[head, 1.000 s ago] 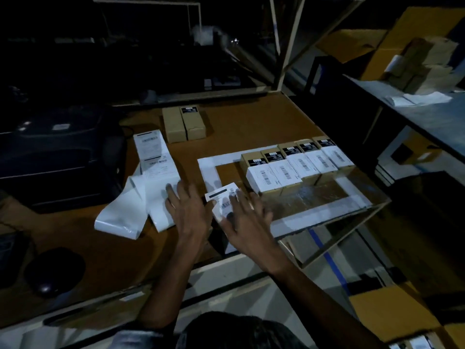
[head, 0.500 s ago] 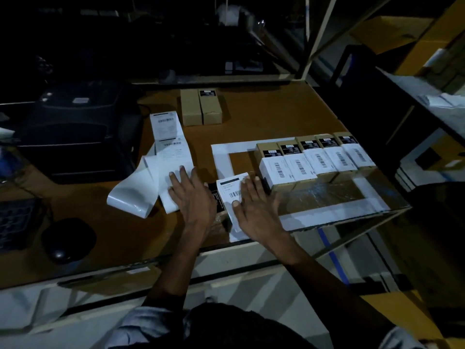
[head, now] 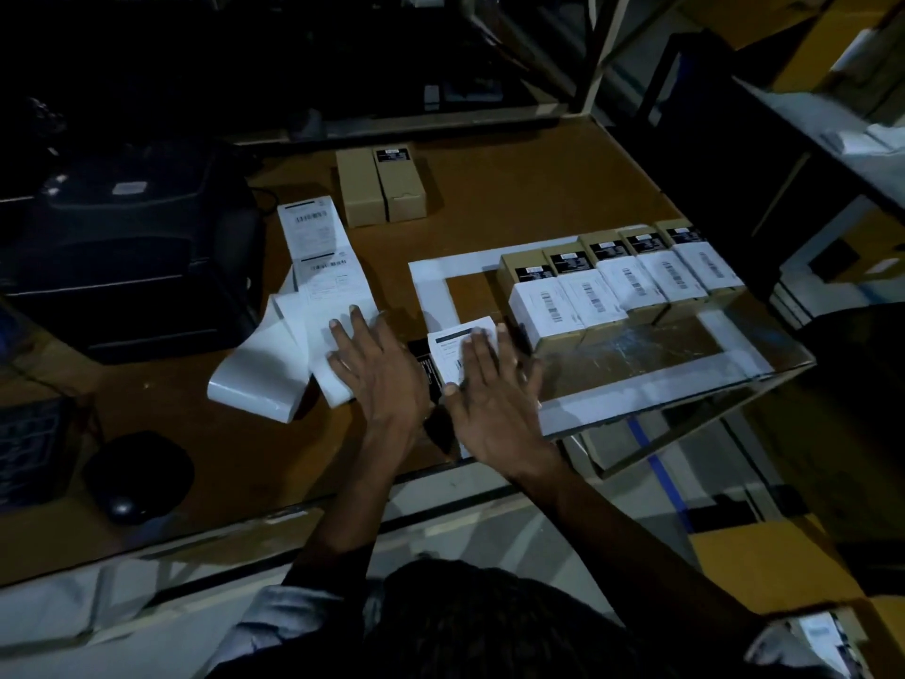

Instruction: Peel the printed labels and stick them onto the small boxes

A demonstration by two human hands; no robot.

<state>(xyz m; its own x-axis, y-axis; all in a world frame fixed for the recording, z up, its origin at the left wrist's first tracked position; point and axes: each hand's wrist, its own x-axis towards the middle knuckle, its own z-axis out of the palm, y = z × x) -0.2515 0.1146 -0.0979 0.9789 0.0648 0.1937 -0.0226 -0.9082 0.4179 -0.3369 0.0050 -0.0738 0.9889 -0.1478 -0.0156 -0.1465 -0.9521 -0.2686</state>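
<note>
Flanking the pressed label [head: 460, 350]: label strip [head: 313, 267], labelled boxes [head: 622, 281], printer [head: 132, 247].

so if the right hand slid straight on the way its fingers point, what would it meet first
Probably the nearest labelled box in the row, just beyond the right hand, which presses a label flat; the gap's depth is unclear.

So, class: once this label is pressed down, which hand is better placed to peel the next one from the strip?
Left, probably. The left hand already rests on the label strip, while the right hand presses the label onto the box.
</note>
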